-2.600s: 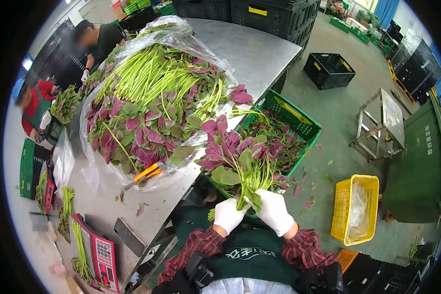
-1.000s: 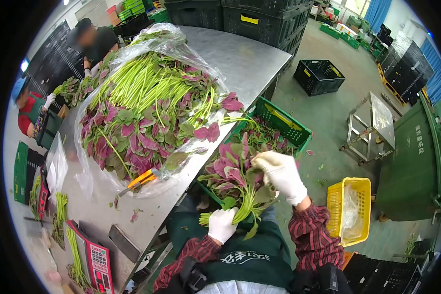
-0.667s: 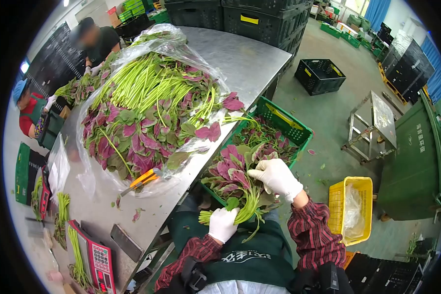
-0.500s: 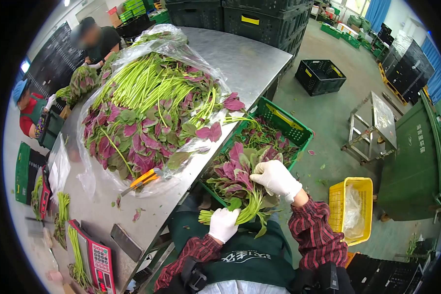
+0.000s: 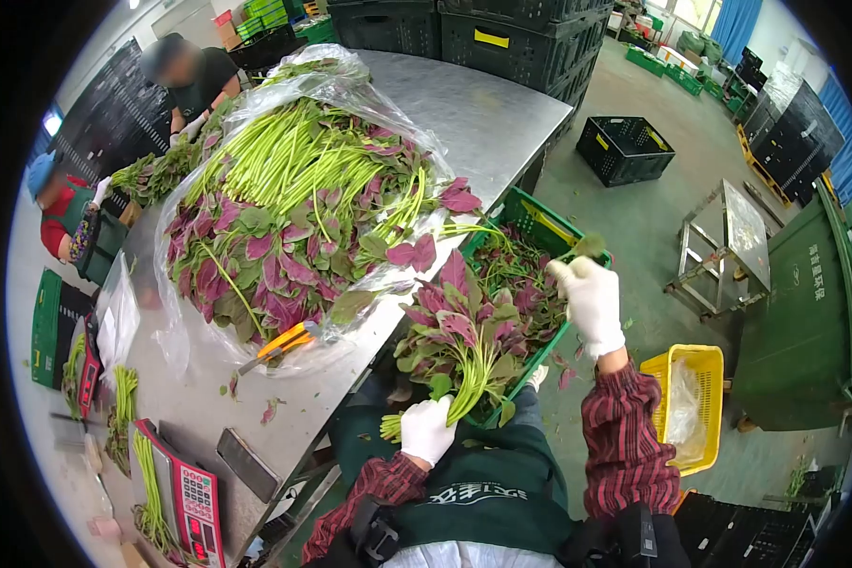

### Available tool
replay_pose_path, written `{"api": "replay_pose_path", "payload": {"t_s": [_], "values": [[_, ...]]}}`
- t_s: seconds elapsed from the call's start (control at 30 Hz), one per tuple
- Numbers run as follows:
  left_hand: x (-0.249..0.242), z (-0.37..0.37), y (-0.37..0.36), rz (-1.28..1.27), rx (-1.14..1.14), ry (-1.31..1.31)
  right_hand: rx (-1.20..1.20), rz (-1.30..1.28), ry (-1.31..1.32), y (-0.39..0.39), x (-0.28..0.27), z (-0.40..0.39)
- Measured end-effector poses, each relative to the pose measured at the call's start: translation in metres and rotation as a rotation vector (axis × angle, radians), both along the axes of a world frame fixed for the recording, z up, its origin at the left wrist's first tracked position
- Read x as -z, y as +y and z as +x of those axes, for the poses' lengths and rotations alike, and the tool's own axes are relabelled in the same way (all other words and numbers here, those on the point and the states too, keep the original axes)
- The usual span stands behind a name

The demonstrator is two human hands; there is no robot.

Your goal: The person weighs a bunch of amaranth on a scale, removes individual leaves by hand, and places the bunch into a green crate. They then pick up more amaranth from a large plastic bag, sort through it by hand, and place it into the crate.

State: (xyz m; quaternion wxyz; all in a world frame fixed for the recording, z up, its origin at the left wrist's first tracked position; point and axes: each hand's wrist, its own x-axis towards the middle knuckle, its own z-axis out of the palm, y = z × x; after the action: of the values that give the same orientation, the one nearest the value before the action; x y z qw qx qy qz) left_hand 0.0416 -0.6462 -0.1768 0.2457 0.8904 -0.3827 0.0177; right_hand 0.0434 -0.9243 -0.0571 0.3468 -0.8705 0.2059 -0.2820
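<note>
My left hand [image 5: 428, 432], in a white glove, is closed round the green stems of a bunch of red-and-green leafy vegetables [image 5: 464, 346]. Raised over the right side of the green crate [image 5: 592, 248], my gloved right hand [image 5: 587, 298] pinches a small green leaf [image 5: 589, 248]. More leafy greens [image 5: 511, 270] lie in the crate. On the metal table [image 5: 464, 123], a large heap of the same vegetables [image 5: 293, 180] rests in clear plastic, with an orange-handled knife [image 5: 284, 343] at its front edge.
A red-edged scale [image 5: 194, 502] holds stems, beside a dark flat device [image 5: 248, 464]. Right are a yellow basket [image 5: 649, 417], a black crate [image 5: 625, 170], a metal stand [image 5: 743, 227] and a green bin [image 5: 795, 322]. Two people [image 5: 199, 80] [image 5: 66, 218] stand at the table's far left.
My right hand has moved up and right, away from the bunch, with a leaf in its fingers. My left hand still holds the stems. The far-left people's hands have shifted slightly.
</note>
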Motion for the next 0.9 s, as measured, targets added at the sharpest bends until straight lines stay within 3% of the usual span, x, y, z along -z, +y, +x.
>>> {"api": "replay_pose_path", "payload": {"t_s": [0.03,0.07,0.1,0.13,0.2,0.3,0.47,0.53,0.63,0.7,0.73,0.8,0.9], "values": [[0.000,0.001,0.001,-0.002,-0.004,0.002,-0.171,-0.360,-0.019,0.002,0.000,-0.003],[-0.001,0.002,-0.001,0.024,0.005,0.008,-0.282,-0.505,0.104,0.017,0.002,-0.006],[-0.003,0.003,-0.003,0.049,0.015,0.014,-0.295,-0.367,0.166,0.033,0.007,-0.007],[-0.004,0.003,-0.005,0.043,0.011,0.019,-0.415,-0.411,0.230,0.047,0.006,-0.011],[-0.005,0.002,-0.007,0.073,0.036,0.008,-0.397,-0.390,0.425,0.070,0.018,-0.011],[-0.004,0.001,-0.008,0.066,0.060,0.015,-0.380,-0.390,0.423,0.073,0.053,-0.012],[-0.002,0.002,-0.005,0.013,0.006,0.099,-0.409,-0.303,0.204,0.067,0.037,-0.010],[0.001,0.000,-0.005,0.013,-0.007,0.161,-0.113,0.498,0.039,0.051,0.011,-0.008],[0.005,-0.003,-0.003,-0.067,-0.079,0.349,0.067,0.709,-0.098,0.012,-0.018,-0.009],[0.001,0.002,-0.004,-0.409,-0.134,0.965,0.138,0.613,-0.117,-0.008,-0.010,-0.018],[-0.009,0.005,-0.006,-0.414,-0.138,0.962,0.224,0.566,-0.146,-0.007,-0.010,-0.024],[-0.046,0.013,-0.011,-0.757,-0.063,1.372,0.341,0.674,-0.286,0.007,-0.014,-0.041],[-0.061,0.024,-0.030,-0.924,-0.032,1.511,0.315,0.373,-0.311,0.040,0.009,-0.076]]}}
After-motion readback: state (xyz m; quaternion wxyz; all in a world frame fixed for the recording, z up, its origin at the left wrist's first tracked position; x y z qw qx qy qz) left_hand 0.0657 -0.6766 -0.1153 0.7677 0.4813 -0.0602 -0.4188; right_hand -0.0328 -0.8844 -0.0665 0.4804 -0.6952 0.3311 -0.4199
